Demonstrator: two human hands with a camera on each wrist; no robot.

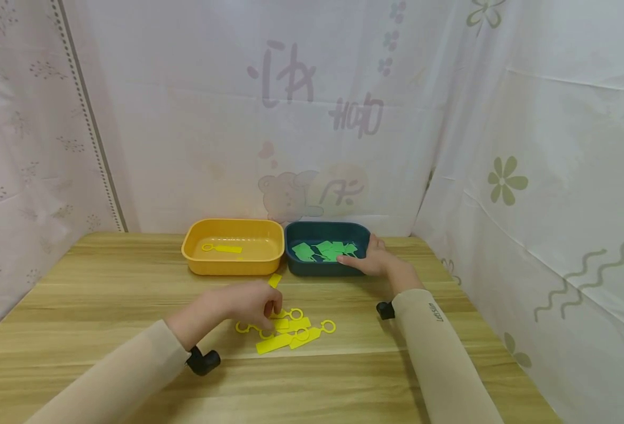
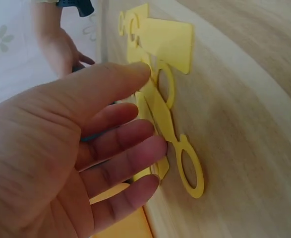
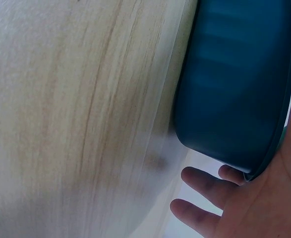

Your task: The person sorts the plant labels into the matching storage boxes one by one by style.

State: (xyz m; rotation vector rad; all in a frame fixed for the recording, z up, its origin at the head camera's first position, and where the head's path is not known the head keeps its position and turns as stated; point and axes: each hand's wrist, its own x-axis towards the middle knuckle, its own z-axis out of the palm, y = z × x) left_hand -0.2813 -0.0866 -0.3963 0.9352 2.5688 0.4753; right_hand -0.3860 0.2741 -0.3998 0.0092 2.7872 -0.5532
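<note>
My left hand (image 1: 251, 301) is over a loose pile of yellow ring-ended tags (image 1: 275, 344) on the table. In the left wrist view its thumb and fingers are bent loosely and stand apart beside the yellow tags (image 2: 167, 42); whether a fingertip touches one is unclear. My right hand (image 1: 378, 262) rests at the right end of a dark teal basket (image 1: 333, 271), its thumb over the front rim. Seen from the right wrist, its fingers (image 3: 200, 186) stretch past the basket's corner, spread apart. Several green tags (image 1: 328, 250) lie inside that basket.
A yellow basket (image 1: 232, 269) stands against the teal one on its left, with a yellow tag (image 1: 228, 249) inside. One yellow tag (image 1: 275, 280) lies on the table in front of the baskets. Patterned curtains (image 1: 211, 118) enclose the wooden table (image 1: 105, 294) at the back and sides.
</note>
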